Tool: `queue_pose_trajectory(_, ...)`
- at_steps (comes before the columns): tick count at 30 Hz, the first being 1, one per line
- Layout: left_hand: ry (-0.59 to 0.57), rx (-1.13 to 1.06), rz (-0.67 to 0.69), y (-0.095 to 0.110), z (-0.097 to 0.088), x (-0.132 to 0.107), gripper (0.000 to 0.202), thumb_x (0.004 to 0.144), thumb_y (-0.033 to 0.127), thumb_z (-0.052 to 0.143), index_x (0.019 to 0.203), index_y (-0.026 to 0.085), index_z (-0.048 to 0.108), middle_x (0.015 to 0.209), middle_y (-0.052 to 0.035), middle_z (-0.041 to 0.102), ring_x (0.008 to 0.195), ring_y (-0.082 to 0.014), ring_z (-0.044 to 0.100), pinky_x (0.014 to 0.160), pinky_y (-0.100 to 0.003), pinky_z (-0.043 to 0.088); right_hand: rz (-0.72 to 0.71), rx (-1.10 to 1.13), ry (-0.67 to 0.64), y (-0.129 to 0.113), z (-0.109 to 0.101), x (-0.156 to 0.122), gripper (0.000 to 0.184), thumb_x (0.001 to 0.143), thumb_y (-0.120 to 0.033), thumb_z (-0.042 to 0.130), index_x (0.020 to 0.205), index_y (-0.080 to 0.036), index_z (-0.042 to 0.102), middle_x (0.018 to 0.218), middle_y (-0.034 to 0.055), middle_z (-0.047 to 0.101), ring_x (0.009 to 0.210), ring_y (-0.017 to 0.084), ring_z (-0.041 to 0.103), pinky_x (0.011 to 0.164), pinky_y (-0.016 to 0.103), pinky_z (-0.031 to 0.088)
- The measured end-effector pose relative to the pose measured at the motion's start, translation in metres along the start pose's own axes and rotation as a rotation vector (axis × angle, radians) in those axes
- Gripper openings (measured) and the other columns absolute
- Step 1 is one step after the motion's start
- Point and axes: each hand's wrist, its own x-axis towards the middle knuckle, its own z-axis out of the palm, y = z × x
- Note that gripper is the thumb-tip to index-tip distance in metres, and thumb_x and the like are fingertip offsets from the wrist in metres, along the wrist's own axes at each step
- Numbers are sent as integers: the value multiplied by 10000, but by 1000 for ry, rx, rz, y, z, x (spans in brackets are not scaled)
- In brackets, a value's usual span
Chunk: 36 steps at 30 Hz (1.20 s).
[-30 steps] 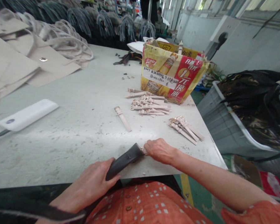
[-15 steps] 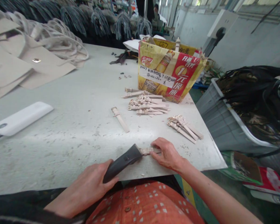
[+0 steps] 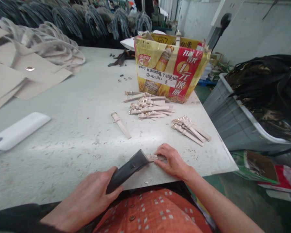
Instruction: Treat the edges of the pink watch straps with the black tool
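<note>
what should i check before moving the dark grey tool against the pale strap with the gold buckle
Left hand on the dark grey tool: ok, wrapped around its handle.
Right hand on the pale strap: ok, fingers press it to the table.
Tool's front end against the strap: cannot tell, the contact is too small to see.
Bundle of pale straps and single loose strap: ok, both lie apart from the hands.
Grey-white table near the right hand: not ok, small specks lie scattered there.
</note>
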Motion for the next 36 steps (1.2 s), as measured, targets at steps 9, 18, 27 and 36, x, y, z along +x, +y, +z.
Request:
queue_pose_trajectory(9, -99, 146, -15, 27, -8, 16, 345, 1060, 517, 688, 1218, 282, 886, 1215, -149, 1007, 1112, -402, 957, 940, -441, 632, -7, 28, -55, -7, -4, 5, 101, 1101, -175, 951, 1164, -221, 887, 1204, 114, 868, 1164, 298, 822, 1070, 423, 681)
queue_pose_trajectory(18, -37, 151, 24, 30, -9, 35, 335, 1051, 529, 671, 1182, 289, 864, 1137, -123, 985, 1107, -391, 950, 933, -435, 609, 56, 80, -54, -9, -6, 8, 164, 1051, -100, 979, 1112, -225, 894, 1182, 81, 863, 1164, 278, 813, 1078, 418, 674)
queue_pose_trajectory(27, -38, 116, -60, 13, -18, 16, 412, 1003, 644, 674, 1130, 296, 854, 1073, -110, 992, 1038, -399, 949, 903, -445, 636, 72, 76, 20, -6, 1, 7, 143, 999, -152, 1045, 1074, -217, 942, 1436, 168, 903, 1317, 315, 892, 1152, 455, 741)
queue_pose_trajectory(36, -43, 140, -22, 29, -11, 30, 260, 1025, 496, 748, 1123, 292, 876, 1084, -103, 992, 1042, -372, 948, 891, -405, 611, 71, 97, 18, -6, 2, 8, 159, 986, -117, 1019, 1089, -215, 949, 1406, 158, 926, 1290, 307, 906, 1142, 445, 747)
